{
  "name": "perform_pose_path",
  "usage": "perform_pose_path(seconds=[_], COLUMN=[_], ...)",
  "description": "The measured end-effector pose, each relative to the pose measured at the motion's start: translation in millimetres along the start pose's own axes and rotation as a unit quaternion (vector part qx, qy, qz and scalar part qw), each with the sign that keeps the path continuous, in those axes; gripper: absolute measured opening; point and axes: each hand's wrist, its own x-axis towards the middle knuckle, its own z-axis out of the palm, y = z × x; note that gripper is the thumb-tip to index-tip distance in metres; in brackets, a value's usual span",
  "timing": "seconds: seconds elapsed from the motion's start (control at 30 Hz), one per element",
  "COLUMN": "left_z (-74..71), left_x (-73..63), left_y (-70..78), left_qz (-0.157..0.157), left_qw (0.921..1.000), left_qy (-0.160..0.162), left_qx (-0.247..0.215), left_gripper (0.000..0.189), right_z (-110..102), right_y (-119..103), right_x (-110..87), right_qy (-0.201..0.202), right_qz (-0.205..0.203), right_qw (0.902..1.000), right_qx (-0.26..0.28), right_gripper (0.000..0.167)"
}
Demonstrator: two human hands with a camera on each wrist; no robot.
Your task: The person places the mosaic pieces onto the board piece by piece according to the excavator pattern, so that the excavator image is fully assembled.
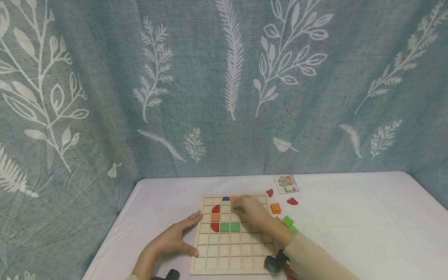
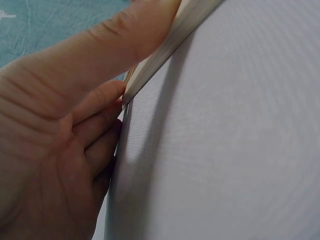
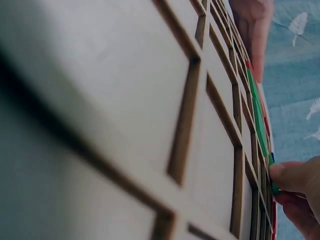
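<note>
A wooden grid board lies on the white table. My left hand rests along its left edge, thumb and fingers spread, thumb against the side in the left wrist view. Over the upper middle of the grid, my right hand pinches a green square tile between thumb and fingers, close over a cell. On the board sit two green squares, red quarter-round tiles, an orange square between them, a blue rounded tile and another orange tile in the top row.
Right of the board lie loose orange squares, green squares and red quarter-round tiles. A printed pattern card lies at the back right. A blue-green leaf-patterned curtain hangs behind the table.
</note>
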Motion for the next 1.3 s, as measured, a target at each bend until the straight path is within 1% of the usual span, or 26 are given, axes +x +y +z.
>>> perform_pose_path(seconds=[0.13,0.2,0.27,0.37,0.43,0.53,0.7,0.87,1.0,1.1,1.2,1.3], left_z=[0.6,0.4,-0.2,-1.7,-2.6,-3.2,-2.7,-2.0,-1.8,-1.7,-1.2,0.1], left_x=[0.8,1.3,1.2,-0.2,-1.9,-3.1,0.2,2.8,2.4,2.2,2.2,2.3], left_y=[-0.1,-0.5,-0.6,-0.4,-0.2,0.0,1.1,1.9,1.1,-0.4,-1.9,-3.1], left_qz=[0.000,0.000,-0.001,-0.001,-0.003,-0.006,-0.005,-0.003,0.003,0.007,0.009,0.007], left_qw=[1.0000,1.0000,1.0000,0.9999,0.9999,0.9999,1.0000,1.0000,0.9999,0.9999,0.9999,0.9999], left_qy=[-0.001,-0.002,-0.002,-0.002,-0.001,-0.001,-0.002,-0.003,-0.002,-0.002,-0.002,-0.001], left_qx=[0.001,0.003,0.005,0.011,0.011,0.010,0.003,0.006,0.010,0.009,0.009,0.009], left_gripper=[0.105,0.105,0.105,0.105,0.105,0.105,0.105,0.105,0.105,0.105,0.105,0.105], right_z=[-2.0,-4.5,-6.9,-9.7,-11.3,-18.0,-43.1,-66.5,-76.9,-80.9,-83.5,-85.2], right_y=[-0.7,-1.3,-1.1,0.0,0.2,-0.2,8.4,29.3,48.3,59.0,64.0,64.4], right_x=[-2.2,-2.5,-2.5,-3.0,-4.3,-8.6,-21.0,-42.4,-61.8,-75.1,-85.9,-93.1], right_qy=[-0.007,-0.022,-0.041,-0.070,-0.079,-0.075,-0.040,-0.020,-0.009,-0.021,-0.056,-0.094], right_qz=[-0.014,-0.021,-0.029,-0.041,-0.042,-0.026,0.012,0.041,0.062,0.066,0.069,0.084], right_qw=[0.9999,0.9995,0.9987,0.9966,0.9955,0.9955,0.9937,0.9901,0.9861,0.9855,0.9859,0.9844], right_qx=[-0.005,-0.005,-0.001,0.016,0.030,0.052,0.104,0.133,0.154,0.155,0.142,0.123], right_gripper=[0.010,0.011,0.015,0.023,0.027,0.028,0.023,0.023,0.023,0.022,0.023,0.026])
